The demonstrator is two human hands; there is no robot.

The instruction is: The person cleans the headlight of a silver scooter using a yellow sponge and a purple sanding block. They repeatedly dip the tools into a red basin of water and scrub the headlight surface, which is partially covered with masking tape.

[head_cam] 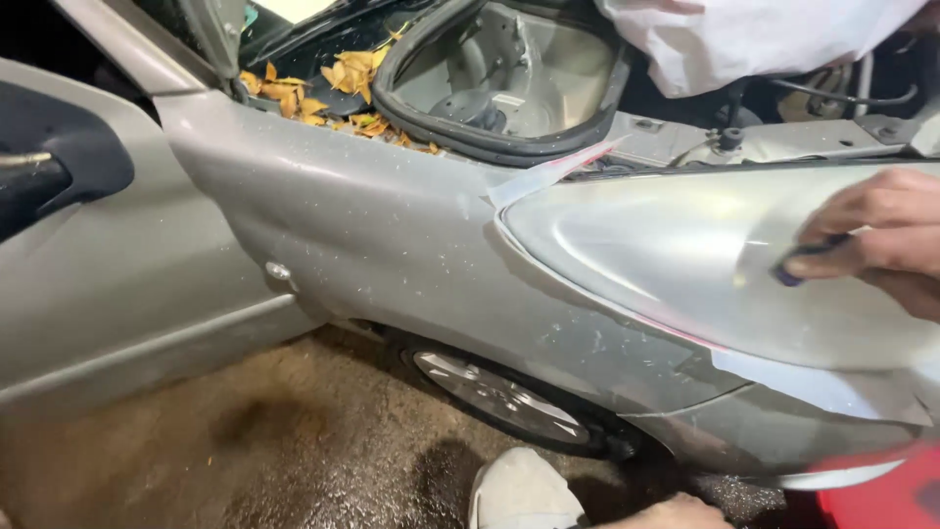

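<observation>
My right hand point(881, 235) comes in from the right edge and presses a small dark blue pad point(801, 263) against the cloudy, glossy headlight lens point(666, 255) of a silver car. The fingers are curled around the pad. Pale masking tape point(548, 176) runs along the lens edge on the silver fender point(372, 235). My left hand is not clearly visible. A skin-coloured shape point(676, 513) at the bottom edge may be a knee or a hand; I cannot tell which.
The hood is up, showing the engine bay with a black rubber-rimmed opening point(490, 147) and yellow leaves point(323, 88). A white cloth point(754, 39) lies over the bay. Below are the front wheel point(499, 397), a white shoe point(519, 490), wet ground point(245, 451) and a red object point(881, 495).
</observation>
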